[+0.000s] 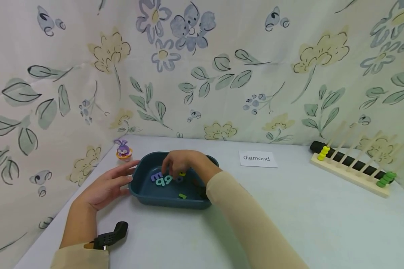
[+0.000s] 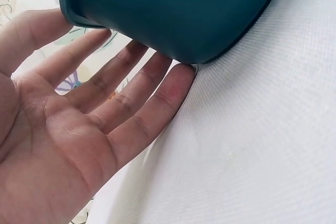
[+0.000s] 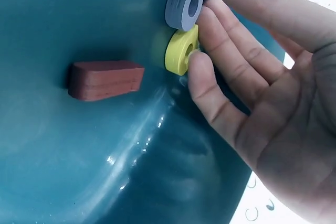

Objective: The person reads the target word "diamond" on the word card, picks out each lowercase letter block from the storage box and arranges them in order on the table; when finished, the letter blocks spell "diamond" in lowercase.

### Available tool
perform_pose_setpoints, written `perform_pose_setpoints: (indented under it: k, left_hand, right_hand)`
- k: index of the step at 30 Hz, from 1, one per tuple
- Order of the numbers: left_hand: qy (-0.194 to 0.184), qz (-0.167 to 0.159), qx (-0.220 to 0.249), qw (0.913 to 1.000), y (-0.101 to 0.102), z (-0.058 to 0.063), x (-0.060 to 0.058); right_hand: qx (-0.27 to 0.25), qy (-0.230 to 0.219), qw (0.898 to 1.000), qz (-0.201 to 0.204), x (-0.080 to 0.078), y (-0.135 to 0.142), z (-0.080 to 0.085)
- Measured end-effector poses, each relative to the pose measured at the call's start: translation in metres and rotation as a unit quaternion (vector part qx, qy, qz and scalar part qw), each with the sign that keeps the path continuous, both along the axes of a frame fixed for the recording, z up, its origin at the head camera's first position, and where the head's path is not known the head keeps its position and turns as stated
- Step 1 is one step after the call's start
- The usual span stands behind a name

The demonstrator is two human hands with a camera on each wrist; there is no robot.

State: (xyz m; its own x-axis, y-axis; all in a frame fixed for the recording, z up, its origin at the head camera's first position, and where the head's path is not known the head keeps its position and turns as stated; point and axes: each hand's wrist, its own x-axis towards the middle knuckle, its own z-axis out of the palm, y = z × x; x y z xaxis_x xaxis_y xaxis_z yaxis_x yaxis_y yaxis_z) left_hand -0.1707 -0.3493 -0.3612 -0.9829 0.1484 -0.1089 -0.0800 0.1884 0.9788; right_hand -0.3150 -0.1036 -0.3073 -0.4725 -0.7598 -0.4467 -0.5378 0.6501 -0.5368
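Note:
A dark teal basin (image 1: pixel 173 202) stands on the table with several small letter pieces on its floor. My left hand (image 1: pixel 111 185) touches the basin's left outer wall with spread, nearly straight fingers. Inside it, my right hand (image 1: pixel 181 160) reaches down, its loosely bent fingers right at the letters. Near those fingertips lie a purple m (image 1: pixel 156 176) and two mint-green letters (image 1: pixel 164 181). In the right wrist view, a grey ring-shaped letter (image 3: pixel 184 4) and a yellow letter (image 3: pixel 179 51) sit beside the fingers, and a reddish-brown piece (image 3: pixel 106 80) lies apart. A green piece (image 1: pixel 182 196) lies near the front wall.
Behind the basin's left end stands a purple rabbit figure (image 1: pixel 122 150). A white card reading "diamond" (image 1: pixel 257 159) lies to the right. Farther right is a wooden peg rack (image 1: pixel 350 175) with yellow and green beads, a black object behind it. A patterned cloth hangs at the back.

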Motion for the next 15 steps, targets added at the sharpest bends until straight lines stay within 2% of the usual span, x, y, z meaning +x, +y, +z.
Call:
perform_pose_setpoints:
  k: [6, 15]
  left_hand:
    - [0.0, -0.002, -0.003, 1.0, 0.0022, 0.0017, -0.0004]
    - [0.002, 0.0, 0.005, 1.0, 0.0014, 0.0021, 0.0002]
  right_hand:
    - [0.036, 0.0, 0.999, -0.012, 0.001, -0.0017, -0.0018]
    - [0.047, 0.002, 0.999, 0.0, 0.0058, -0.0052, -0.0019]
